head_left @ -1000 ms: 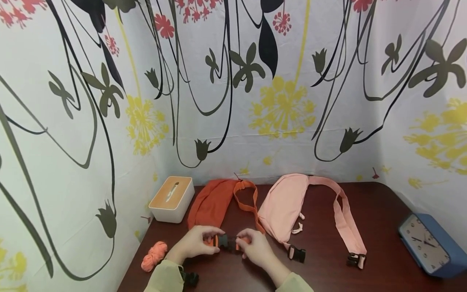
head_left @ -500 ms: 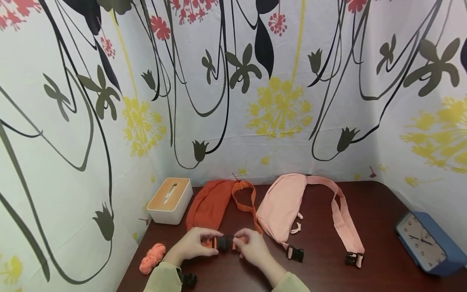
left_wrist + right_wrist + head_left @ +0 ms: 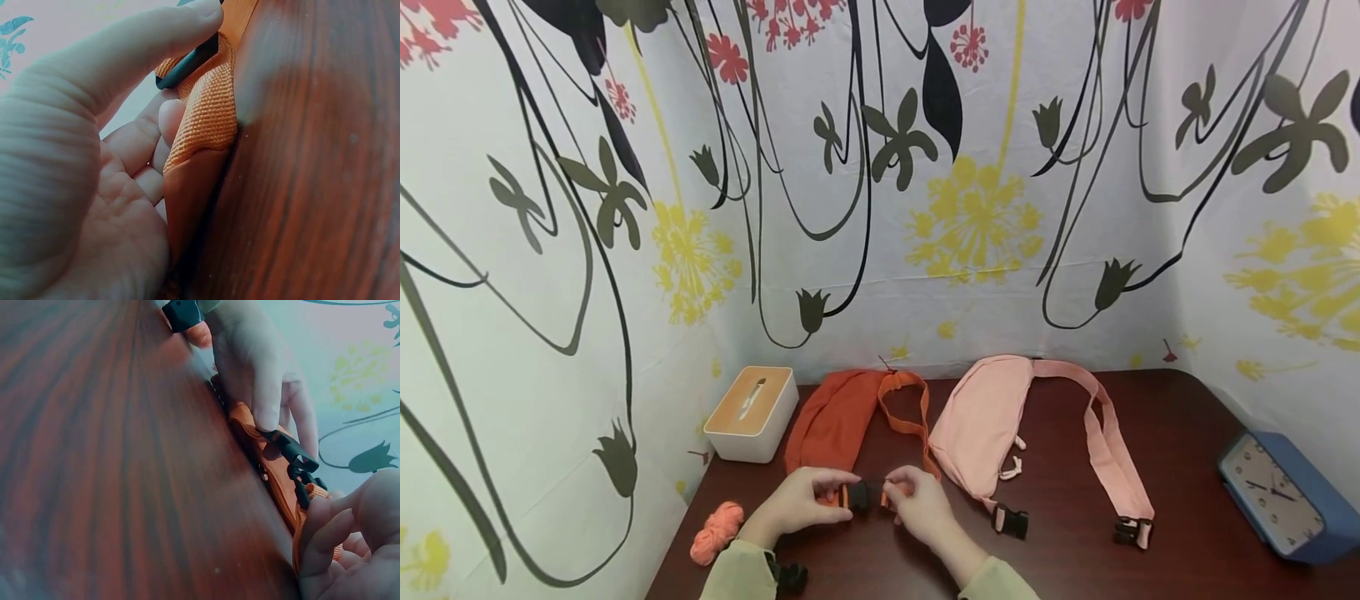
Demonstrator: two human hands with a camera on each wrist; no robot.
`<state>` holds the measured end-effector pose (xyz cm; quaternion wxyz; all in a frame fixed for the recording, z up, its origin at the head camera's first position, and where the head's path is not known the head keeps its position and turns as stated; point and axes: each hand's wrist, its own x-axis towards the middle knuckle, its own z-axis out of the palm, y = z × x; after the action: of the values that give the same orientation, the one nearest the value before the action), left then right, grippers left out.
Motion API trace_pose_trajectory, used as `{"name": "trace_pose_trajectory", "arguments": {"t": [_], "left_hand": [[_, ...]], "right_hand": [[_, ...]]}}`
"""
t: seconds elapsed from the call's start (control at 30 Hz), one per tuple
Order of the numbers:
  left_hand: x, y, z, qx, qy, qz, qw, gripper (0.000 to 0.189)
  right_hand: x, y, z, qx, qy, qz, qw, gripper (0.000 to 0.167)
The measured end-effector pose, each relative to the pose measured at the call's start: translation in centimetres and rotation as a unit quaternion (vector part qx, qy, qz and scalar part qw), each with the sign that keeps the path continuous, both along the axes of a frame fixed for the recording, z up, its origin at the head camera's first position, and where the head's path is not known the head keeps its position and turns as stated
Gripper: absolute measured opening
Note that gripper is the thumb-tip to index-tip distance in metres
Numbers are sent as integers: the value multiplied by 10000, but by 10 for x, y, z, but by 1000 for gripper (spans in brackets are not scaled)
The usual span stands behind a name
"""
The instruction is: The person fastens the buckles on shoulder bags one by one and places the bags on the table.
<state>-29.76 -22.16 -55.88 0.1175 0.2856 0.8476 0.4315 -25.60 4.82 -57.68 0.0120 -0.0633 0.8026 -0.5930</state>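
Observation:
My left hand (image 3: pixel 805 504) pinches the black socket half of a side-release buckle (image 3: pixel 857 497) between thumb and fingers. An orange webbing strap (image 3: pixel 206 112) runs from that half through the hand. Facing it, my right hand (image 3: pixel 925 510) pinches the strap end at the pronged buckle half (image 3: pixel 304 485). In the right wrist view the prongs lie close to the socket's mouth, out of line with it; whether they touch I cannot tell. Both straps belong to the orange waist bag (image 3: pixel 835 421), which lies flat just beyond the hands.
A pink waist bag (image 3: pixel 988 421) lies to the right, its strap (image 3: pixel 1105 433) and two buckle halves apart. A tissue box (image 3: pixel 752 417) stands back left, a skein of coral yarn (image 3: pixel 717 532) near the left forearm. A blue clock (image 3: pixel 1292 496) stands at the right table edge.
Half a second ago the hands held the two buckle halves closer together; now the gap between them is slightly wider. The bags have not moved on the table.

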Motion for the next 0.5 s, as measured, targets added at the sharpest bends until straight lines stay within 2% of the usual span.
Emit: {"name": "trace_pose_trajectory", "arguments": {"t": [0.5], "left_hand": [[0,-2,-2,64,-23,102,9999,44]], "right_hand": [[1,2,3,-191,-19,-64,9998,16]]}}
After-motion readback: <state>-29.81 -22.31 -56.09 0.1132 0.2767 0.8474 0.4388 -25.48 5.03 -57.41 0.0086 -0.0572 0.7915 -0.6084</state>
